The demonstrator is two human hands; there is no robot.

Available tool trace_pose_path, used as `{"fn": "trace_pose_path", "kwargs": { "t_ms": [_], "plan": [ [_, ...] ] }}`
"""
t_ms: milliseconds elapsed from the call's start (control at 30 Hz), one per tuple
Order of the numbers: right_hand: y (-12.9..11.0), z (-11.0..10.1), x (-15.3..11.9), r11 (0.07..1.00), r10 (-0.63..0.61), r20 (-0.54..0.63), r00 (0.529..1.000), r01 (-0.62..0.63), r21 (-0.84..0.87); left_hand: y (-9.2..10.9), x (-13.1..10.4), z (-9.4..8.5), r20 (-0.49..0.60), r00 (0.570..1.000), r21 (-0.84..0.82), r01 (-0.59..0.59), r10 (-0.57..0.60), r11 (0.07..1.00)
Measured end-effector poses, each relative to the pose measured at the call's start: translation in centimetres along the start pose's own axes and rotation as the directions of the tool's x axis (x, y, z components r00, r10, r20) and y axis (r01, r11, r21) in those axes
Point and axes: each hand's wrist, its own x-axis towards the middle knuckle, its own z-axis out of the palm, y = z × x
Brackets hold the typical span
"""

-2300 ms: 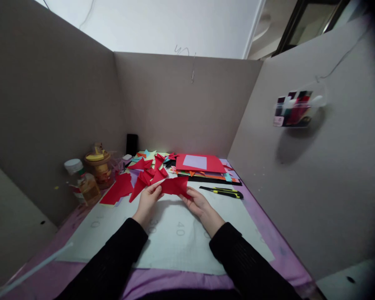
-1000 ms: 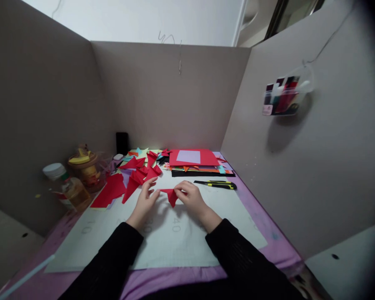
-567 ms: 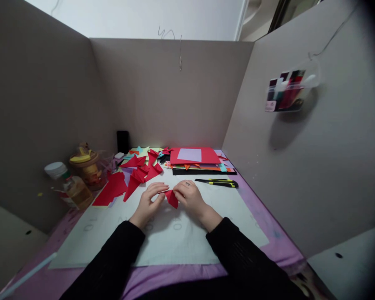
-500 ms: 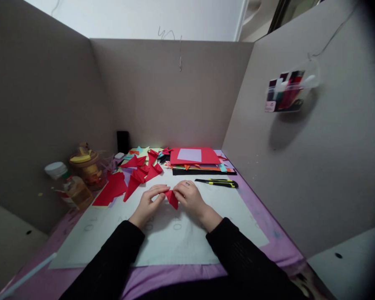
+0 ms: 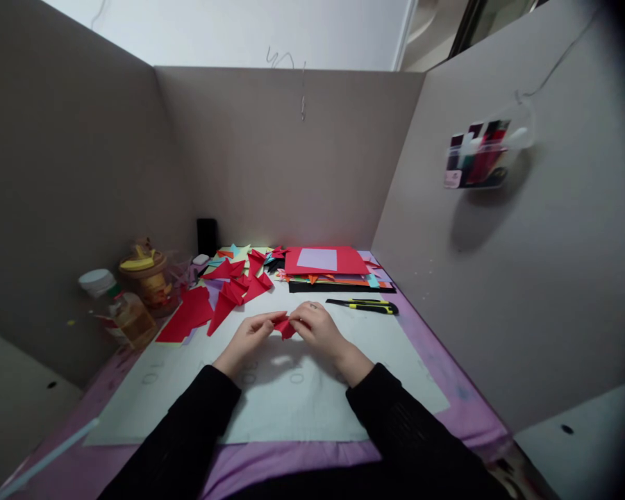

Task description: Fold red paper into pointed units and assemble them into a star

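A small folded red paper piece (image 5: 285, 329) is held between my two hands above the white sheet (image 5: 296, 410). My left hand (image 5: 249, 337) pinches its left side between thumb and fingers. On the other side, my right hand (image 5: 317, 329), with a ring on one finger, grips the right edge. Fingers cover much of the paper, so its exact folds are hard to make out. Just beyond my left hand lie several folded red paper pieces (image 5: 232, 293). A black and yellow utility knife (image 5: 367, 306) rests to the right of my right hand.
At the back stands a stack of coloured paper (image 5: 354, 260). Flat red sheets (image 5: 188, 316) lie at left, near a bottle of amber liquid (image 5: 132, 319) and a brown-yellow cup (image 5: 148, 278). A black phone-like object (image 5: 207, 237) leans at the rear. Grey panels (image 5: 292, 160) enclose the table.
The red paper's point, which hung down toward the sheet, now shows shorter and turned up between my fingers. Both hands stay in nearly the same place. The view has shifted slightly.
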Motion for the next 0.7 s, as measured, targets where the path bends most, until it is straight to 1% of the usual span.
{"fn": "trace_pose_path", "kwargs": {
  "t_ms": [67,200,333,433,500,600,700],
  "plan": [
    [-0.1,-0.2,0.1,0.999,-0.033,0.024,0.999,0.033,-0.011,0.2,0.0,0.1,0.005,0.999,-0.022,0.051,-0.051,0.998],
    [-0.5,-0.4,0.2,0.994,-0.075,0.012,0.997,0.076,-0.083,0.6,0.1,0.4,0.089,0.991,-0.096,0.112,-0.104,0.989],
    [-0.8,-0.4,0.3,0.987,-0.079,0.013,0.997,0.08,-0.136,0.5,0.1,0.5,0.061,0.991,-0.204,0.133,-0.123,0.97],
    [-0.8,-0.3,0.2,0.983,-0.087,0.019,0.996,0.089,-0.159,0.1,0.1,0.6,0.109,0.988,-0.268,0.131,-0.105,0.955],
    [-0.8,-0.2,0.2,0.985,-0.069,-0.004,0.998,0.068,-0.156,-0.2,0.0,0.8,0.135,0.984,-0.321,0.154,-0.116,0.934],
    [-0.8,-0.2,0.2,0.991,-0.046,-0.048,0.998,0.04,-0.127,-0.4,0.0,1.0,0.154,0.976,-0.397,0.201,-0.151,0.895],
    [-1.0,-0.2,0.3,0.989,-0.075,-0.058,0.996,0.067,-0.131,-0.4,0.0,1.1,0.151,0.976,-0.406,0.203,-0.154,0.891]
  ]
}}
